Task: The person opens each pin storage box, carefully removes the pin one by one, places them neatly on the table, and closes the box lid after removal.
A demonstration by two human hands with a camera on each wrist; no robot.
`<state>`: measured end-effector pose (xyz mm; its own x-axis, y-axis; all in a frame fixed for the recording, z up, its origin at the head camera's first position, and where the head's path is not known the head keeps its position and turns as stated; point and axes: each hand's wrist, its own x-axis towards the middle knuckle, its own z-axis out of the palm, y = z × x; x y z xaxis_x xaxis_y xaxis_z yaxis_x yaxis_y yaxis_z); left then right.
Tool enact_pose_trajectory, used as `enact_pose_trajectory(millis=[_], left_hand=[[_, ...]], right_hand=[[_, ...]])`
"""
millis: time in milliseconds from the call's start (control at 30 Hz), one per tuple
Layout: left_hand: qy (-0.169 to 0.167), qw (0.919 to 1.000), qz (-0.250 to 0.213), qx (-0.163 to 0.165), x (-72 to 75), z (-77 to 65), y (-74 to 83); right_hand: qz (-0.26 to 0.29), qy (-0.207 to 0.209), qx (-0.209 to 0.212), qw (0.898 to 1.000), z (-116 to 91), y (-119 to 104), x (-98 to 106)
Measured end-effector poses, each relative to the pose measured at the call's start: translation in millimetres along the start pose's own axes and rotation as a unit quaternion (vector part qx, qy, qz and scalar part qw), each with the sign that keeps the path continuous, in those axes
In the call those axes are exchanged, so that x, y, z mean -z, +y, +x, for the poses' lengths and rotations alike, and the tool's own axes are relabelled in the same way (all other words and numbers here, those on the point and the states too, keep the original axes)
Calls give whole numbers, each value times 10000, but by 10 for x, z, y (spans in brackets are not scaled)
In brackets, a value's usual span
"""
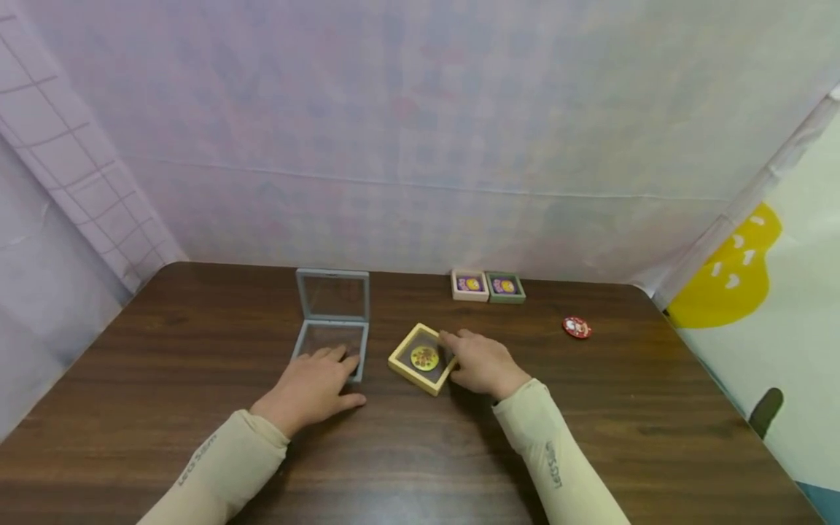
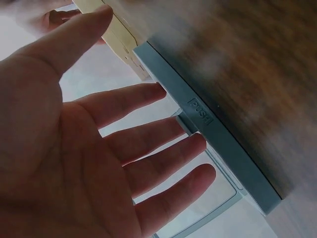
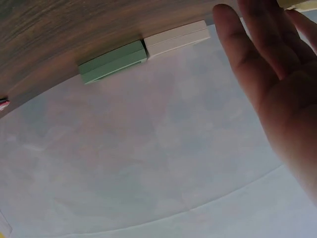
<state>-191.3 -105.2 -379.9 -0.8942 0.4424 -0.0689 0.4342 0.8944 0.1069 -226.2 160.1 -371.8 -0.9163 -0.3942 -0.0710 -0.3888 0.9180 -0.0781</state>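
A grey-blue display case (image 1: 336,319) stands unfolded on the table with its clear lid upright at the back. Over its front half lies my left hand (image 1: 311,388), fingers spread and fairly straight. In the left wrist view the fingertips are right at the front edge, marked PUSH (image 2: 200,112). To its right is a yellow-framed display case (image 1: 410,373), turned at an angle, with a round yellow badge (image 1: 424,358) behind its clear window. My right hand (image 1: 484,363) holds that case at its right corner, between thumb and fingers.
A pale pink case (image 1: 469,296) and a green case (image 1: 507,298), each showing a purple picture, stand side by side at the table's back edge. A red round badge (image 1: 577,327) lies farther right. A cloth backdrop (image 1: 420,146) rises behind the table.
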Motion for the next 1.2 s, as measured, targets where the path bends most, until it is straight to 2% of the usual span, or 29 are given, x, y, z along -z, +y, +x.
enact_pose_trajectory(millis=[200, 367, 500, 700, 900, 1033, 1200], left_hand=[[101, 9999, 117, 38, 5, 28, 51], [313, 9995, -59, 8, 43, 49, 137], [242, 9995, -198, 15, 73, 91, 211], [61, 9995, -297, -72, 81, 241, 387], [238, 9993, -18, -278, 44, 351, 536], [405, 9985, 127, -352, 30, 376, 581], [336, 9981, 175, -491, 17, 377, 627]], right_hand=[[-52, 159, -29, 9999, 4, 12, 4], [68, 226, -56, 9997, 19, 34, 31], [196, 254, -97, 9994, 37, 67, 26], [248, 204, -649, 9974, 51, 109, -11], [531, 272, -1325, 9894, 59, 138, -29], [600, 295, -1528, 9860, 65, 153, -41], [642, 301, -1563, 9852, 63, 169, -55]])
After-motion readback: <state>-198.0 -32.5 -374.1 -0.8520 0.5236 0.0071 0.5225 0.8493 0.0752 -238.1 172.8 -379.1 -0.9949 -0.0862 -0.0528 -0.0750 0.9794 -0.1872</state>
